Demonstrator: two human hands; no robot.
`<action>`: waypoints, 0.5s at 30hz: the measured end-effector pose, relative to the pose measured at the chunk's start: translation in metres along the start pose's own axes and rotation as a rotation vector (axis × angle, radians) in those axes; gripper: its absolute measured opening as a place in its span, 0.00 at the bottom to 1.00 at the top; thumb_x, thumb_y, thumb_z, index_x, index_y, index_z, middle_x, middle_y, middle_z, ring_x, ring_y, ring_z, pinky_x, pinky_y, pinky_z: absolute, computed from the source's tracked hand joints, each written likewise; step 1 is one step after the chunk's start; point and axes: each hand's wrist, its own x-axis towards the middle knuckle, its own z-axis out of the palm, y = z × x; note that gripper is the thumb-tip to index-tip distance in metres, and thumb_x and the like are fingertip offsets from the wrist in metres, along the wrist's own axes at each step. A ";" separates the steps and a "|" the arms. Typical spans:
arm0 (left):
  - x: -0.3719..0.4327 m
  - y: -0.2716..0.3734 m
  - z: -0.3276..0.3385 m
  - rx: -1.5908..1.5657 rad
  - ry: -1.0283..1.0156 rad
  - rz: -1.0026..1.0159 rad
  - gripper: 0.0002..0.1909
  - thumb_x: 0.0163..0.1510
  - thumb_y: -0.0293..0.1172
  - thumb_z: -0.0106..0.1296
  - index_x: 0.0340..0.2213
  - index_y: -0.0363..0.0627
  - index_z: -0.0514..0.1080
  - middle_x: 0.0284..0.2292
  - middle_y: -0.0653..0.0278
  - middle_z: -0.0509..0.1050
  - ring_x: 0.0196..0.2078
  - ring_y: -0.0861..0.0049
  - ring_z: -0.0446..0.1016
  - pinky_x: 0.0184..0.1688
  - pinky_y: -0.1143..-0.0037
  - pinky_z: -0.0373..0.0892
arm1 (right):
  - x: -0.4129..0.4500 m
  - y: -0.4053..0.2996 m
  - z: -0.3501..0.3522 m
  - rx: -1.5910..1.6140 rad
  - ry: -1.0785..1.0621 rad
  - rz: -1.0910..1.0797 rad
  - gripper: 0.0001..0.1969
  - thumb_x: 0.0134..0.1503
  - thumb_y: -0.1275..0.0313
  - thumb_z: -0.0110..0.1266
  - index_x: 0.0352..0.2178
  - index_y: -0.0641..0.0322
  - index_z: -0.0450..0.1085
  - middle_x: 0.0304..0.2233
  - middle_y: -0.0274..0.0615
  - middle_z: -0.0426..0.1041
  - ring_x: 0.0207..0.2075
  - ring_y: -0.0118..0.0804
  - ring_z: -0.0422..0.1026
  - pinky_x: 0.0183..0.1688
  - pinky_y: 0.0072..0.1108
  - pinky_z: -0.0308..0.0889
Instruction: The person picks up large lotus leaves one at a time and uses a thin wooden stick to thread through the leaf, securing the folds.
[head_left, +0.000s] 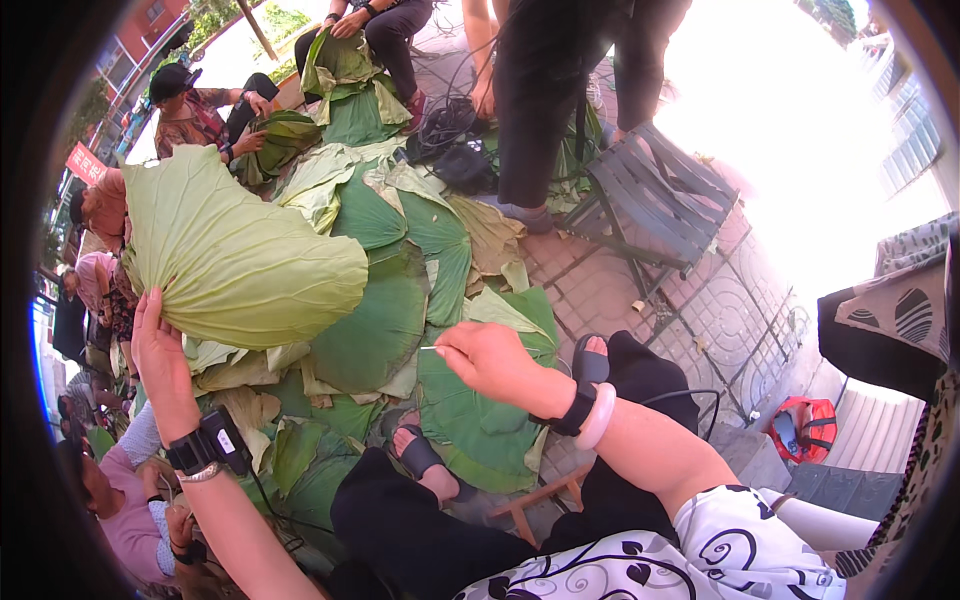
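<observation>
A pale yellow-green lotus leaf (247, 247) is raised at the left, gripped near its lower edge by my left hand (161, 349). The leaf's veins fan out from close to my fingertips. My right hand (487, 364) is pinched around a thin pale needle-like rod (427, 347), whose tip points left; the rest is hidden in my fingers. Below both hands spreads a heap of large lotus leaves (375, 322), some deep green, others yellowed and dry. A black strap with a small cabled box (225, 439) sits on my left wrist.
A folding stool (652, 195) stands on the paving beside a standing person (559, 90). Black cables (450, 127) lie tangled near the leaves. Several seated people line the left and back, some handling leaves. A red bag (802, 427) rests at the right.
</observation>
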 end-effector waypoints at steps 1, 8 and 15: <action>-0.009 0.003 0.004 -0.022 0.006 0.024 0.16 0.55 0.30 0.54 0.44 0.39 0.67 0.41 0.64 0.72 0.44 0.79 0.71 0.47 0.79 0.65 | 0.000 0.000 -0.001 0.015 -0.005 0.027 0.09 0.54 0.68 0.48 0.30 0.61 0.72 0.27 0.46 0.72 0.30 0.52 0.71 0.33 0.37 0.66; -0.095 -0.058 0.078 -0.160 0.092 -0.043 0.13 0.55 0.30 0.54 0.41 0.38 0.69 0.39 0.63 0.73 0.41 0.81 0.71 0.45 0.80 0.66 | -0.001 0.005 -0.008 0.026 0.057 0.059 0.08 0.54 0.69 0.52 0.30 0.63 0.72 0.27 0.46 0.74 0.29 0.50 0.72 0.32 0.34 0.67; -0.146 -0.158 0.110 -0.134 0.023 -0.273 0.12 0.55 0.29 0.53 0.40 0.35 0.70 0.37 0.63 0.74 0.36 0.81 0.72 0.42 0.80 0.67 | 0.001 0.007 -0.001 0.013 0.019 0.093 0.09 0.54 0.67 0.48 0.29 0.61 0.73 0.27 0.46 0.73 0.30 0.52 0.72 0.33 0.37 0.66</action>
